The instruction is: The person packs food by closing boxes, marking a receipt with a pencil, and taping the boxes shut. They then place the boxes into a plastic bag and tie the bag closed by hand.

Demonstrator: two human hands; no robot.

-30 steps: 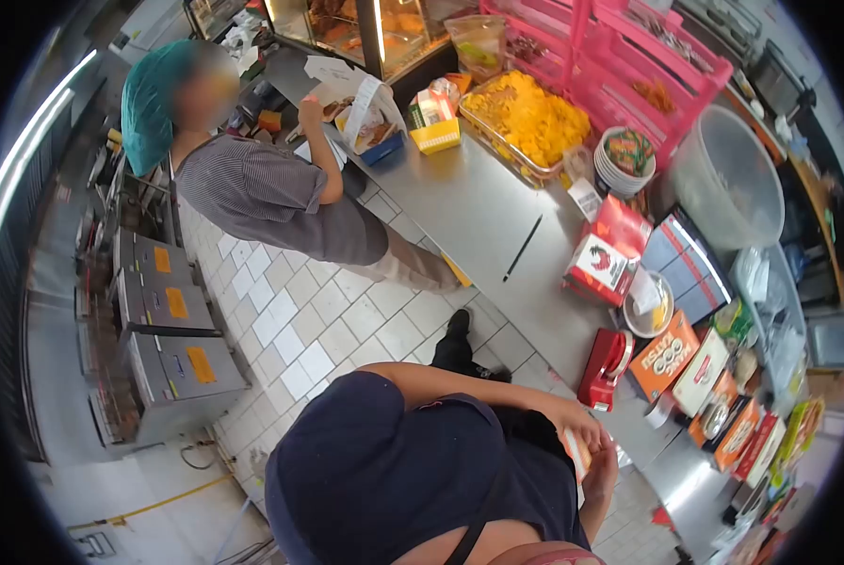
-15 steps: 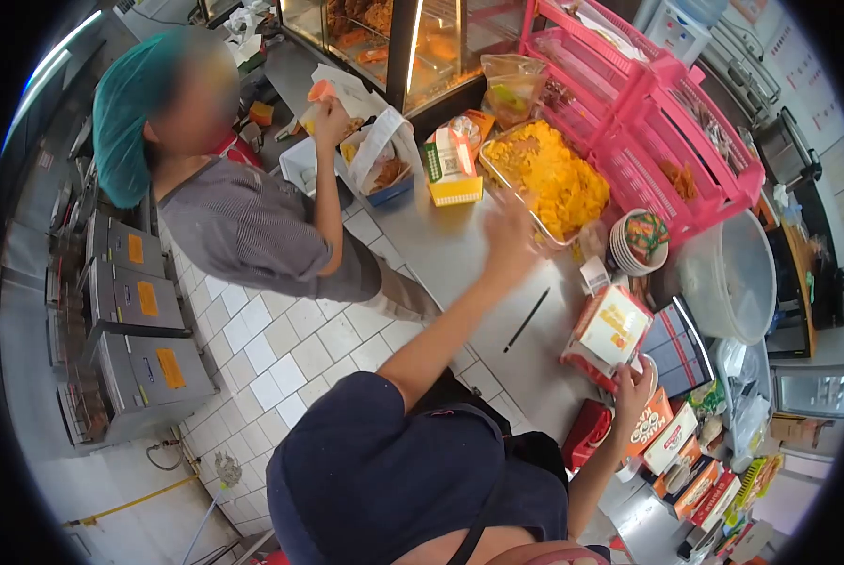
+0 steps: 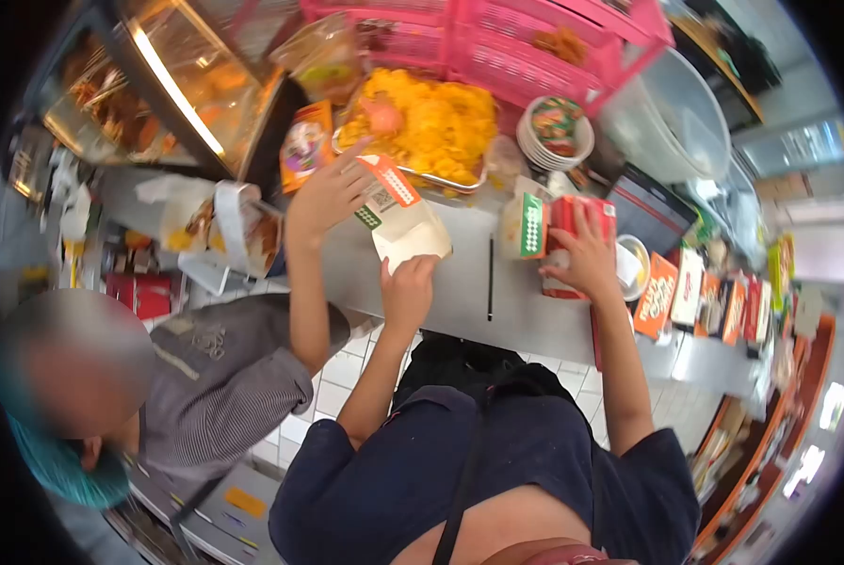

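My left hand point(image 3: 408, 290) pinches the near edge of a paper food box point(image 3: 413, 226), its cream inner side and orange and green prints showing. A co-worker's hand point(image 3: 332, 200) is stretched out at the box's left side. Over a red food box point(image 3: 603, 213) on the counter, the fingers of my right hand point(image 3: 580, 252) are bent around its front. Just left of that stands another box with a green printed panel point(image 3: 532, 226). Behind my left hand is a metal tray point(image 3: 431, 179) heaped with yellow chips point(image 3: 441, 118), with a pinkish-orange scoop point(image 3: 382, 117) in it.
A black pen point(image 3: 491, 278) lies on the steel counter point(image 3: 455, 292). At the back are pink crates point(image 3: 526, 61), stacked paper cups point(image 3: 552, 141), a dark tablet point(image 3: 643, 212) and a clear tub point(image 3: 672, 118). A co-worker stands at left; several boxes line the right.
My view has turned to the right. My left hand has moved from beside the chip tray to grip the paper box. The co-worker's hand has come over to it; my right hand stays at the red box.
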